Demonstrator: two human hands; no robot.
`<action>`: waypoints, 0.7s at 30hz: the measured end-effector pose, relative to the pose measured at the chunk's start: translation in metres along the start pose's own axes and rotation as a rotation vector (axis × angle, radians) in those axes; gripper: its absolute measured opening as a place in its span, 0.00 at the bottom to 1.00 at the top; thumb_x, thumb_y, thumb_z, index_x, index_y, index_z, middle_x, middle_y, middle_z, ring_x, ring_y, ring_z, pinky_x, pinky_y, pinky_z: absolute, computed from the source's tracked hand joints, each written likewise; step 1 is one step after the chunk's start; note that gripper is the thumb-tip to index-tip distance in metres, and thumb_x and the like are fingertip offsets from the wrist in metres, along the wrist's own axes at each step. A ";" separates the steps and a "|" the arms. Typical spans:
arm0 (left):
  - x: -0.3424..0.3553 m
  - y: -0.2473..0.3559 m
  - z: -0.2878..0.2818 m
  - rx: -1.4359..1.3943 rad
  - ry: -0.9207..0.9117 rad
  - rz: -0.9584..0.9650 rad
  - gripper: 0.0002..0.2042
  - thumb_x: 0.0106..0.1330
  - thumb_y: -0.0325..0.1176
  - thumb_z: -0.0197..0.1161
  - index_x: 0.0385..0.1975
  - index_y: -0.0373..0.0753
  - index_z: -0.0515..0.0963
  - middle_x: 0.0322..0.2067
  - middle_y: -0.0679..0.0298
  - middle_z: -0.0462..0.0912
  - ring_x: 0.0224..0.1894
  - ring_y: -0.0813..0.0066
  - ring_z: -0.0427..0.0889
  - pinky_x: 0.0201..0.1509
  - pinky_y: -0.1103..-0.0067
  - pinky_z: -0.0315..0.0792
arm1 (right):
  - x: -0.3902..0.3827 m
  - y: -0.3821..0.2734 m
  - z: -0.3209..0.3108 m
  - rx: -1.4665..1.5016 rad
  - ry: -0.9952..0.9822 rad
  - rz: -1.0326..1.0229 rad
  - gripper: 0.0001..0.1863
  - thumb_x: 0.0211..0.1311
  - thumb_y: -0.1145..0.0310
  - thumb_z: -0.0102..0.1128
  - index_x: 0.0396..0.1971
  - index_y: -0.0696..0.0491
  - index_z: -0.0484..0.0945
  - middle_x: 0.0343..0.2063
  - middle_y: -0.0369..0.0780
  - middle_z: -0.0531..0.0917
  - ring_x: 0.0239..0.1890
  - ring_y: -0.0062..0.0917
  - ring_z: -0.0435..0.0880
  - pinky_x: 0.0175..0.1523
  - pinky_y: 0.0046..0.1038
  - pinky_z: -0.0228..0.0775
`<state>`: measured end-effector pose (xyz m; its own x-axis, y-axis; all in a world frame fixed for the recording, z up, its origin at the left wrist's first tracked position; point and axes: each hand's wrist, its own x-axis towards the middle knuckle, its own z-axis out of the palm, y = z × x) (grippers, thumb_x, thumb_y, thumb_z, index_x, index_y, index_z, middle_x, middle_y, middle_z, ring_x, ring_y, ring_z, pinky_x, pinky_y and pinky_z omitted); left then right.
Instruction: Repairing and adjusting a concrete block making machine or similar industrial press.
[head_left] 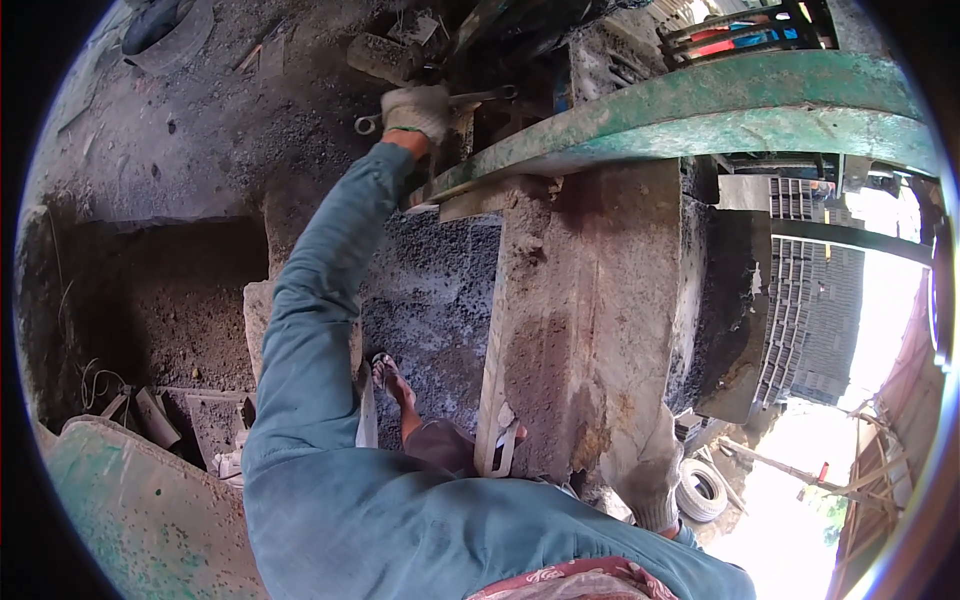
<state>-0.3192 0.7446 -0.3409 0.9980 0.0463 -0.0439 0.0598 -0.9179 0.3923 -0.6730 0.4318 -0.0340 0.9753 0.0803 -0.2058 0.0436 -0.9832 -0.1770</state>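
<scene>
A gloved left hand (415,112) closes around the middle of a double-ended ring wrench (482,97) just off the left end of a long green beam (700,115), the arm of a blue-grey jacket (400,520) stretched out to full reach. The fingers are wrapped on the shaft, with the back of the glove toward the camera; one ring head juts out on the side away from the beam, the other points along the beam's far side, and whether either sits on a fastener cannot be told. Well apart, on the near side of the beam, a gloved right hand (652,492) is at the lower end of a worn, rust-stained block (590,320); its fingers are largely out of sight, so how far they are open, and whether they hold anything, cannot be told. The block runs from beneath the beam toward the worker, and to its left, also below the beam, a sandalled foot (388,375) stands on gritty grey ground (430,290). Farther left of the beam lies a dirt-filled pit (180,310), with a scuffed green panel (150,510) below it. Under the beam's right-hand stretch are rows of dark ribbed stacks (800,300) and, lower down, a pale tyre (702,490)
</scene>
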 end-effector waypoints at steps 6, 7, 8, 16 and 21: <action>-0.020 -0.001 -0.024 -0.245 -0.140 -0.033 0.16 0.71 0.45 0.53 0.48 0.45 0.80 0.42 0.51 0.86 0.46 0.47 0.84 0.47 0.58 0.77 | 0.000 -0.011 -0.006 0.098 -0.006 0.123 0.32 0.57 0.72 0.65 0.62 0.62 0.66 0.50 0.53 0.81 0.52 0.43 0.83 0.55 0.39 0.77; -0.025 0.005 -0.021 -0.273 -0.174 -0.031 0.16 0.72 0.46 0.51 0.49 0.44 0.80 0.42 0.51 0.85 0.46 0.46 0.84 0.47 0.58 0.77 | 0.000 -0.011 -0.004 0.106 -0.016 0.121 0.32 0.58 0.72 0.64 0.63 0.62 0.67 0.51 0.53 0.81 0.52 0.44 0.83 0.55 0.39 0.77; -0.030 0.011 -0.019 -0.303 -0.208 -0.028 0.17 0.73 0.46 0.50 0.51 0.44 0.79 0.42 0.50 0.85 0.46 0.45 0.84 0.47 0.57 0.77 | 0.000 -0.011 -0.002 0.112 -0.023 0.120 0.32 0.58 0.72 0.63 0.63 0.62 0.67 0.51 0.53 0.81 0.52 0.44 0.83 0.55 0.39 0.76; -0.019 0.067 -0.008 -0.456 -0.146 -0.036 0.17 0.67 0.39 0.55 0.51 0.41 0.80 0.43 0.47 0.86 0.47 0.46 0.84 0.50 0.58 0.78 | 0.000 -0.010 -0.003 0.148 0.001 0.140 0.30 0.62 0.71 0.61 0.64 0.62 0.67 0.52 0.55 0.81 0.52 0.47 0.84 0.56 0.39 0.76; -0.013 0.071 -0.004 -0.448 -0.197 -0.134 0.19 0.62 0.38 0.57 0.51 0.40 0.82 0.45 0.48 0.86 0.49 0.48 0.85 0.52 0.60 0.79 | 0.003 -0.015 -0.005 0.110 -0.003 0.180 0.31 0.62 0.71 0.61 0.65 0.62 0.66 0.51 0.54 0.82 0.51 0.48 0.85 0.55 0.40 0.77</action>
<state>-0.3278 0.6799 -0.3090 0.9604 0.0372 -0.2762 0.2336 -0.6480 0.7250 -0.6698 0.4460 -0.0268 0.9646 -0.0945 -0.2462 -0.1554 -0.9580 -0.2410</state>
